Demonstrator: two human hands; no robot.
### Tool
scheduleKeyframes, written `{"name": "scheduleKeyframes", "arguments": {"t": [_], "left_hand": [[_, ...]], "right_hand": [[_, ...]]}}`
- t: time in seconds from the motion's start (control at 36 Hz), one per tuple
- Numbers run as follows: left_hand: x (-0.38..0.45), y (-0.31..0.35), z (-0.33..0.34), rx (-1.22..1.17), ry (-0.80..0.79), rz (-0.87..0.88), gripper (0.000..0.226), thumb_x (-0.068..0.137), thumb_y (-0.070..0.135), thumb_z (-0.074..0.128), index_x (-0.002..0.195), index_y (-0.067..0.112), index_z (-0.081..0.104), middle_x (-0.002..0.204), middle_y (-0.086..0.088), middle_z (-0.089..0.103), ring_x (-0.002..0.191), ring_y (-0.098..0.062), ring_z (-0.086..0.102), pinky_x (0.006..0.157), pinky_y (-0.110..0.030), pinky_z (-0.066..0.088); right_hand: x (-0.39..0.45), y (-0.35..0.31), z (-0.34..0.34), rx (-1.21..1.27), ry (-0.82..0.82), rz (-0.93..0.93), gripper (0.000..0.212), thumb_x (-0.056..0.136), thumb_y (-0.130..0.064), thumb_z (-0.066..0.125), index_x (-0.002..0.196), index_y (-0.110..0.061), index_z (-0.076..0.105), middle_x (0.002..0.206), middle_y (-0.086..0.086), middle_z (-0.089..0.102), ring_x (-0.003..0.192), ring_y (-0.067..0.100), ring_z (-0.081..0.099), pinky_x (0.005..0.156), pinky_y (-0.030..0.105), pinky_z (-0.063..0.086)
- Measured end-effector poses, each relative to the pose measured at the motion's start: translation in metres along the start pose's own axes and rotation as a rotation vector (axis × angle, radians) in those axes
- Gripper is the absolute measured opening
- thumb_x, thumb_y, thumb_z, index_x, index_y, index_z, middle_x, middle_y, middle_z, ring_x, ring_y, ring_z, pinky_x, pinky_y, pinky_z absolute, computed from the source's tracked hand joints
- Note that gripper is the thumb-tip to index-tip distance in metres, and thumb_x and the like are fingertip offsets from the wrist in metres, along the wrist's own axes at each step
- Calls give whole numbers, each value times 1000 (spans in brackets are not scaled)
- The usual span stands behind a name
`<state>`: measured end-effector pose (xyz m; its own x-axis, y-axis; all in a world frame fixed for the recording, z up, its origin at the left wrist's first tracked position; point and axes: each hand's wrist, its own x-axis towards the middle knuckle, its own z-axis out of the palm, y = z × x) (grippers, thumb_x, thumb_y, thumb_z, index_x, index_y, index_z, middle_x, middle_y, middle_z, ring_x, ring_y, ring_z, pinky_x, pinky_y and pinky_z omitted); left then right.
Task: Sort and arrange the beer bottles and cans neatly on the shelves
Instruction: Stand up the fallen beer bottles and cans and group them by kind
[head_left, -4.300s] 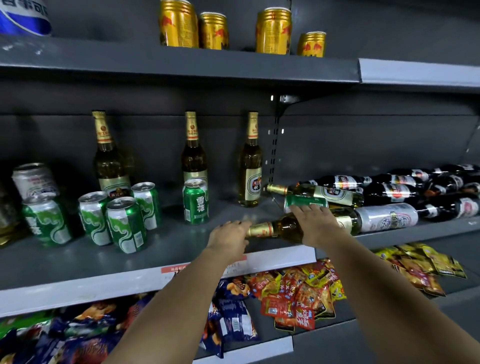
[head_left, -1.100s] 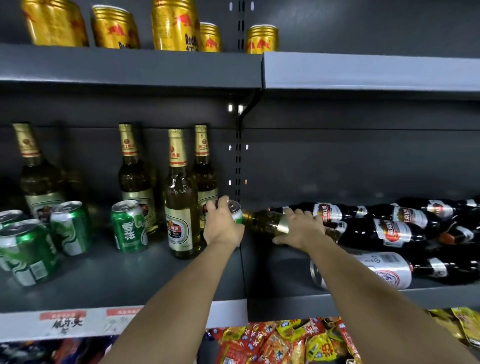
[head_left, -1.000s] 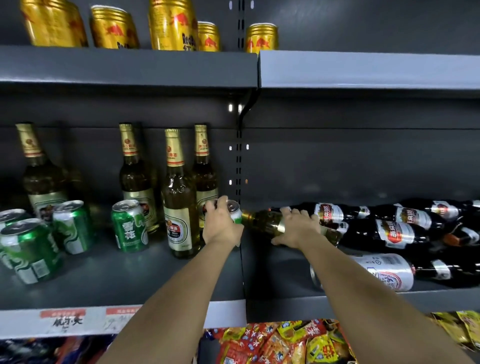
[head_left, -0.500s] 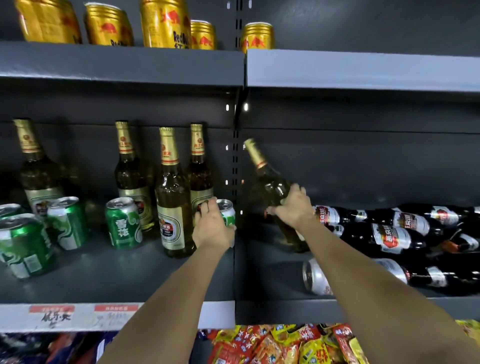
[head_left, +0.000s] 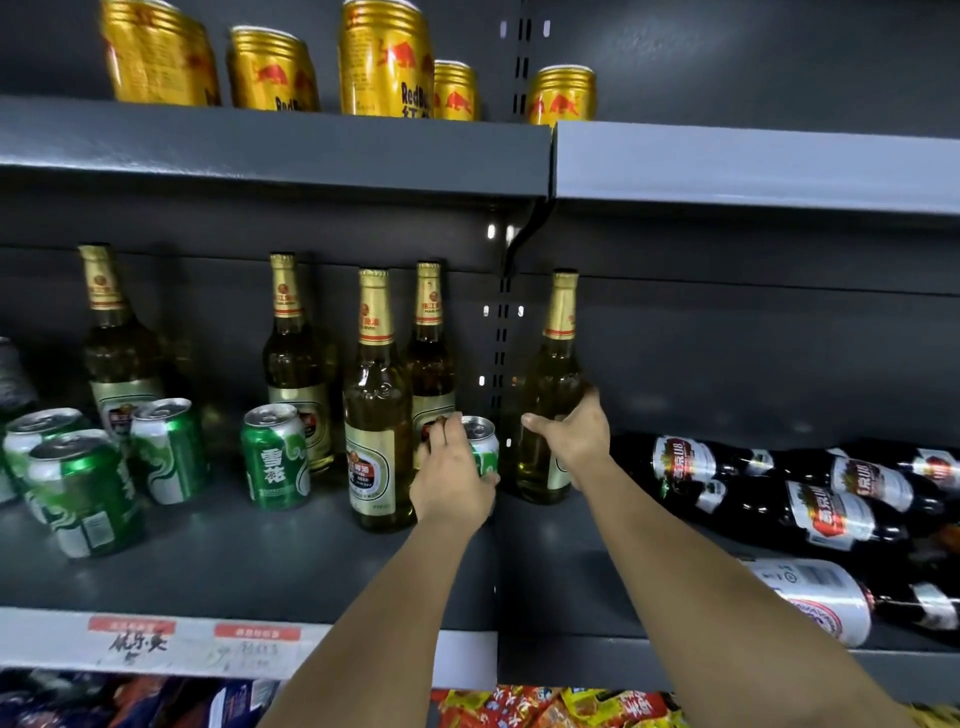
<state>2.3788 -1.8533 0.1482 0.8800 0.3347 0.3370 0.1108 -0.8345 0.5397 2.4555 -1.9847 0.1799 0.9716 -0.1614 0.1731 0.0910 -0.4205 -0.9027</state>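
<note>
At frame centre, the left hand (head_left: 452, 480) curls its fingers over the top and side of a green can (head_left: 480, 447) standing on the middle shelf (head_left: 249, 566). Just right, the right hand (head_left: 574, 439) wraps around the lower body of an upright gold-capped bottle (head_left: 550, 395), thumb spread left.

The bottle (head_left: 550, 395) under the right hand's fingers (head_left: 587, 410) is glossy clear glass with gold foil on its neck and a shiny paper label. The can (head_left: 480, 449) inside the left hand's fingers (head_left: 441, 441) is smooth printed metal with a bare silvery top. Beneath both, the shelf (head_left: 260, 561) is matt grey painted metal.
</note>
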Motion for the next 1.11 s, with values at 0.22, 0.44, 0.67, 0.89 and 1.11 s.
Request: {"name": "scheduleKeyframes", "arguments": {"t": [0.22,0.44,0.67,0.89,1.11], "left_hand": [[0,2,-1,34,-18,6,83,86,32,71,149,18,20,148,-4,29,134,-26,35,95,-38,44],[-23,21,1,238,160,182,84,87,47,65,151,17,19,153,-9,27,139,-28,27,115,-39,28],[-93,89,35,-26,-161,568,86,77,77,50,145,26,38,144,5,41,135,-18,33,109,-35,29],[-101,103,51,-344,-616,195,88,58,41,89,128,23,39,127,0,56,116,-20,54,97,-38,46],[-84,100,23,-780,-434,-39,62,74,10,82,123,20,44,113,1,52,95,-12,49,66,-18,43]], "right_hand": [[0,5,-20,-161,-159,36,86,72,-43,82,136,-12,32,133,7,51,126,30,48,103,49,43],[-16,35,-88,-434,-149,30,59,94,-58,48,133,-14,50,131,9,55,123,31,49,99,40,39],[-33,55,-131,-570,-69,-9,54,99,-56,31,126,-17,59,130,8,59,123,32,51,109,50,29],[-55,63,-155,-454,-280,36,79,86,-76,34,136,-18,53,133,6,59,126,27,50,111,45,30],[-68,44,-185,-545,-733,66,78,81,-38,75,146,-18,35,149,1,39,137,23,37,111,35,29]]}}
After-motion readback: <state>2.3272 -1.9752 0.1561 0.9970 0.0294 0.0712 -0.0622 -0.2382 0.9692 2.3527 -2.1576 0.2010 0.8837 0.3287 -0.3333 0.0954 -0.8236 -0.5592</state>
